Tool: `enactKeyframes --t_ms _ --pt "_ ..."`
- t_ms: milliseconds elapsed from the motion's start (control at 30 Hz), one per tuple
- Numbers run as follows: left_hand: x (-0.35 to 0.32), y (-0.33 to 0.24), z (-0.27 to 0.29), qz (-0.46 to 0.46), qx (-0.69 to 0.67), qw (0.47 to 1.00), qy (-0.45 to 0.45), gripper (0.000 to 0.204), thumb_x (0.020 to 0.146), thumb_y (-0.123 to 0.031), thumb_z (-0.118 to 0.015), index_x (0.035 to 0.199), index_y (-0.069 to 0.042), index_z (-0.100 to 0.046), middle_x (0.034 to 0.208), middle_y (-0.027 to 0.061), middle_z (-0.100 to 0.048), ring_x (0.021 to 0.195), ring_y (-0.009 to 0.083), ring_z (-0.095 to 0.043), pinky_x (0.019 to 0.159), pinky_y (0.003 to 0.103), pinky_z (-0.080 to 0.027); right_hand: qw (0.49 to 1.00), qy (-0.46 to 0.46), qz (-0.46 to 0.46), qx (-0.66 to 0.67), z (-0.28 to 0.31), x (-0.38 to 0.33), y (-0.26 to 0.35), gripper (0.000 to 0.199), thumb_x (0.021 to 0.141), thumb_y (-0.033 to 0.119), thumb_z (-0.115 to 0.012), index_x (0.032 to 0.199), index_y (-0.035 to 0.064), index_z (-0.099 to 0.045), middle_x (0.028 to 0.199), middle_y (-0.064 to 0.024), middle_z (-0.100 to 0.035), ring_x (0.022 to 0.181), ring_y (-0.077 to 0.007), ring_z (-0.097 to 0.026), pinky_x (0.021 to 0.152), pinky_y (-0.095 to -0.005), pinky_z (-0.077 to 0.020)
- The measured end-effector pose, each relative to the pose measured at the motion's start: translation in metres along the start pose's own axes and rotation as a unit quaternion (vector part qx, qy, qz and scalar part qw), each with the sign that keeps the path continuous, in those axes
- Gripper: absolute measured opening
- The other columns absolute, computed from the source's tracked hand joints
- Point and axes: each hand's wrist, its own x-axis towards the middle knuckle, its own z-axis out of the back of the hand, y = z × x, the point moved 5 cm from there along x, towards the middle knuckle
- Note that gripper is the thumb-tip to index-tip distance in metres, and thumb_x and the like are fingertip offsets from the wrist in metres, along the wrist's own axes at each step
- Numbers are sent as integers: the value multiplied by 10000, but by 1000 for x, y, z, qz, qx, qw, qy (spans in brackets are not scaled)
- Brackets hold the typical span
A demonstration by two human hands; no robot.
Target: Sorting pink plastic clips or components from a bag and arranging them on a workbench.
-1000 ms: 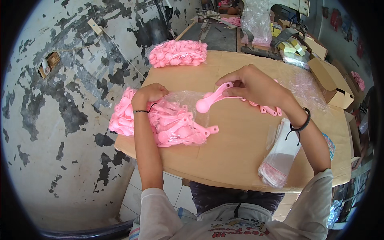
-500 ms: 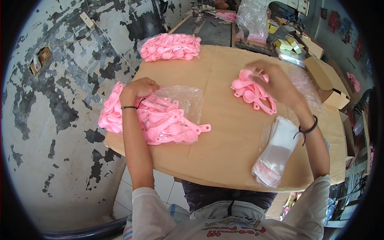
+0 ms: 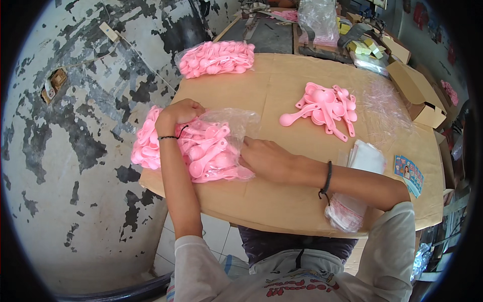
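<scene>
At the left of the table lies a clear plastic bag point(image 3: 246, 118) full of pink plastic measuring spoons point(image 3: 206, 153). My left hand point(image 3: 182, 111) is closed on the bag's upper edge, its fingers curled under. From the right, my right hand point(image 3: 269, 158) reaches to the bag's mouth. Its fingers are bent in against the spoons, and their tips are hidden, so what they grip cannot be made out. A loose pile of pink measuring spoons point(image 3: 324, 106) sits on the right half of the table. My right forearm passes over a stack of clear plastic pouches point(image 3: 367, 156).
Brown paper covers the table point(image 3: 282, 201). A filled bag of pink spoons point(image 3: 216, 59) stands at the far left edge. Blue printed cards point(image 3: 410, 173) lie at right, near crumpled clear plastic point(image 3: 385, 108) and an open cardboard box point(image 3: 415, 93). A peeling wall point(image 3: 80, 151) borders the left.
My right hand has left the loose pile and swung left to the bag's mouth. The pile is more spread out. My left hand stays at the bag. The blue cards now show fully.
</scene>
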Motion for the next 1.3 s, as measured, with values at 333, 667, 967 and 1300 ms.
enactKeyframes --t_ms 333,667,967,1300 --pt "7 4 1 35 47 998 17 295 941 -241 -553 1050 -1 -686 819 65 -676 749 140 -560 734 328 -471 979 -99 -15 180 86 -44 -35 244 965 81 -542 1157 -31 -642 869 -218 -703 778 -317 -695 739 -428 -534" --pt "1 0 4 49 51 997 18 353 931 -292 -586 1129 -27 -708 930 63 -726 827 160 -621 796 313 -490 942 -302 -37 -140 164 -78 -61 232 941 109 -610 1135 -3 -669 992 -144 -681 956 -253 -670 923 -387 -494" --pt "8 9 -1 29 34 999 11 337 937 -273 -572 1123 -28 -707 912 67 -718 813 152 -611 783 307 -490 982 -107 136 77 27 26 4 238 956 162 -605 1048 -53 -645 1238 -247 -587 1135 -395 -576 961 -464 -473" --pt "8 15 0 51 45 997 26 328 947 -251 -559 1131 -29 -714 928 59 -733 803 142 -611 768 314 -499 987 -23 116 105 29 45 6 216 908 114 -606 908 -100 -630 899 -285 -638 888 -436 -640 793 -499 -499"
